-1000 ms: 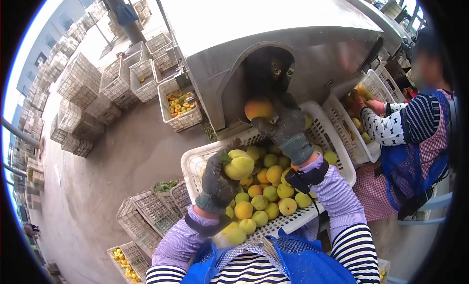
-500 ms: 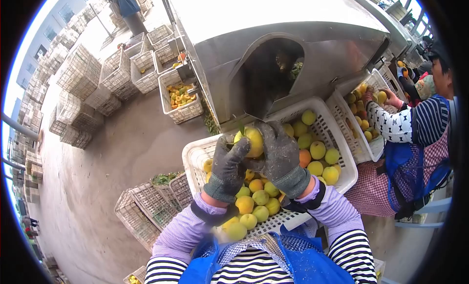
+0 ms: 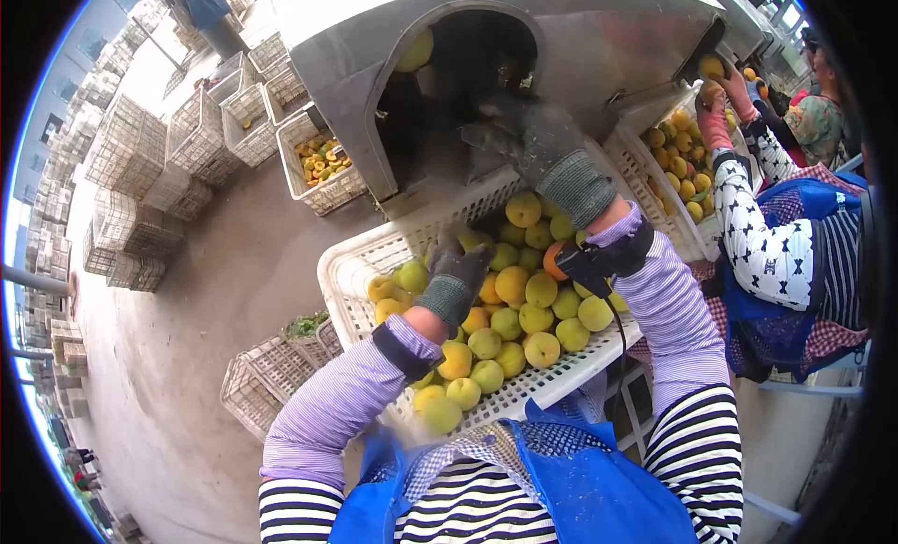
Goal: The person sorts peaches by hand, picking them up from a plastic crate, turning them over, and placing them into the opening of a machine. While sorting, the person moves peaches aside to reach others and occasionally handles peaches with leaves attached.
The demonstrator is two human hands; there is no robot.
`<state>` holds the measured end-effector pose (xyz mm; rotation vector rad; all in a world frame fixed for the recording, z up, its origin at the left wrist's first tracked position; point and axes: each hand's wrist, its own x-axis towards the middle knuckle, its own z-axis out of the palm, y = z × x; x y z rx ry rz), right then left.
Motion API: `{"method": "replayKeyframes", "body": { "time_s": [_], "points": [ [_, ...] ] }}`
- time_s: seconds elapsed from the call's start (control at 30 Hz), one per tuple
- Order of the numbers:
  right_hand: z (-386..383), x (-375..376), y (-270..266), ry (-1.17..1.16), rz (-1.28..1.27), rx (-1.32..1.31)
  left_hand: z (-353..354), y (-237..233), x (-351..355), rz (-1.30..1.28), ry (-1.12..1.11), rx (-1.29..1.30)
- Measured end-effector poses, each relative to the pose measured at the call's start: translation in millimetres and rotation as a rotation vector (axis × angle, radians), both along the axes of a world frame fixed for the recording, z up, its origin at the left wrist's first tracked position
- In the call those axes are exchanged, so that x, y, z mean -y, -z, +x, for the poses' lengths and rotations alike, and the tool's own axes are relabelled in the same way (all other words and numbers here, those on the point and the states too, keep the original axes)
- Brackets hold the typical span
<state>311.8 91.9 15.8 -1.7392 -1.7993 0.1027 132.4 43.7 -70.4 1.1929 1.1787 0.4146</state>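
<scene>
My right hand, in a dark dusty glove, reaches to the dark opening of a metal machine. Its fingers are stretched out and apart, slightly blurred, with nothing in them. A yellow-green peach shows by itself at the opening's upper left, away from the hand. My left hand, also gloved, is low over the white plastic crate, touching the pile of yellow and green peaches. Its fingers look apart among the fruit, their tips partly hard to make out. A redder peach lies beneath my right wrist.
To the right, a co-worker's gloved hand is raised by a second crate of peaches. At the left stand stacked crates and a crate of cut peaches. More crates sit on the floor at lower left.
Both hands were together on one yellow peach with a leaf. They have parted: my right hand moved up to the machine opening, my left down to the pile. A peach now shows at the opening.
</scene>
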Motion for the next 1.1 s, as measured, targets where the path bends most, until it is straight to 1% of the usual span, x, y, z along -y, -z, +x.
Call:
{"method": "replayKeyframes", "body": {
  "time_s": [0.07, 0.13, 0.17, 0.23, 0.27, 0.3, 0.37, 0.4, 0.43, 0.47, 0.53, 0.57, 0.6, 0.63, 0.67, 0.7, 0.73, 0.77, 0.83, 0.87, 0.9, 0.93, 1.0, 1.03, 1.07, 1.1],
  "points": [
    [38.2, 16.6, 47.6, 0.044, -0.109, 0.196, 18.5, 45.0, -5.8, 0.132, 0.384, -0.407],
    [69.1, 29.6, 102.7, -0.012, -0.255, 0.281, 43.7, 56.4, -0.9, 0.352, 0.766, -0.574],
    [68.8, 34.3, 120.4, 0.008, -0.251, 0.275, 56.0, 62.7, 1.5, 0.47, 0.958, -0.657],
    [64.5, 43.9, 152.7, 0.047, -0.241, 0.264, 73.3, 100.0, 14.8, 0.551, 1.056, -0.704],
    [61.7, 39.7, 177.5, 0.084, -0.313, 0.261, 74.5, 121.9, 20.3, 0.588, 1.102, -0.73],
    [57.0, 32.3, 204.8, 0.121, -0.382, 0.253, 71.0, 140.1, 20.9, 0.609, 1.031, -0.661],
    [52.3, 18.9, 226.9, 0.162, -0.467, 0.274, 63.8, 150.6, 13.8, 0.8, 0.991, -0.579],
    [50.6, 14.0, 230.8, 0.161, -0.488, 0.311, 59.3, 155.5, 6.2, 0.798, 0.991, -0.551],
    [51.1, 13.2, 224.0, 0.117, -0.518, 0.266, 54.7, 161.0, -1.3, 0.795, 0.991, -0.523],
    [51.4, 12.6, 217.3, 0.075, -0.55, 0.22, 46.4, 167.0, -14.3, 0.697, 1.012, -0.508],
    [56.4, 33.0, 162.6, -0.098, -0.641, -0.041, 12.5, 143.4, -24.9, 0.124, 0.568, -0.126],
    [54.6, 40.6, 141.1, -0.286, -0.578, -0.107, -10.0, 103.9, -22.7, -0.329, 0.079, 0.236],
    [50.8, 50.4, 121.2, -0.47, -0.511, -0.177, -29.5, 76.1, -22.0, -0.112, 0.112, 0.263],
    [45.6, 61.2, 103.4, -0.646, -0.438, -0.255, -36.2, 38.7, -15.4, -0.028, 0.117, 0.314],
    [35.5, 70.5, 85.5, -0.639, -0.427, -0.336, -42.9, 1.3, -8.9, 0.055, 0.12, 0.365],
    [20.9, 77.5, 66.8, -0.636, -0.416, -0.412, -43.8, -51.6, 1.8, 0.01, 0.083, 0.452],
    [6.9, 83.0, 51.8, -0.633, -0.398, -0.485, -46.2, -78.4, 6.0, -0.029, 0.049, 0.541],
    [-4.8, 88.8, 43.0, -0.587, -0.289, -0.489, -53.1, -73.9, 4.8, -0.001, 0.082, 0.573],
    [-25.7, 109.2, 23.3, -0.353, -0.336, -0.578, -70.0, -57.7, 6.4, 0.055, 0.143, 0.643],
    [-35.4, 118.3, 19.0, -0.238, -0.362, -0.617, -73.4, -58.2, 8.3, 0.044, 0.132, 0.689],
    [-46.3, 125.1, 24.5, -0.159, -0.27, -0.57, -74.9, -61.5, 10.4, 0.028, 0.122, 0.732],
    [-56.6, 128.1, 22.2, -0.145, -0.182, -0.544, -75.6, -63.5, 12.8, 0.008, 0.118, 0.773],
    [-75.3, 127.8, 16.1, -0.115, 0.0, -0.486, -72.8, -55.7, 16.1, 0.371, 0.174, 0.595],
    [-77.5, 118.4, 17.4, -0.092, 0.03, -0.465, -70.5, -54.7, 15.8, 0.55, 0.2, 0.502],
    [-76.2, 110.6, 12.0, -0.095, 0.038, -0.448, -70.4, -57.9, 15.0, 0.5, 0.188, 0.549],
    [-73.5, 101.9, 3.9, -0.1, 0.045, -0.431, -68.0, -73.9, 13.9, 0.448, 0.174, 0.594]
  ]
}}
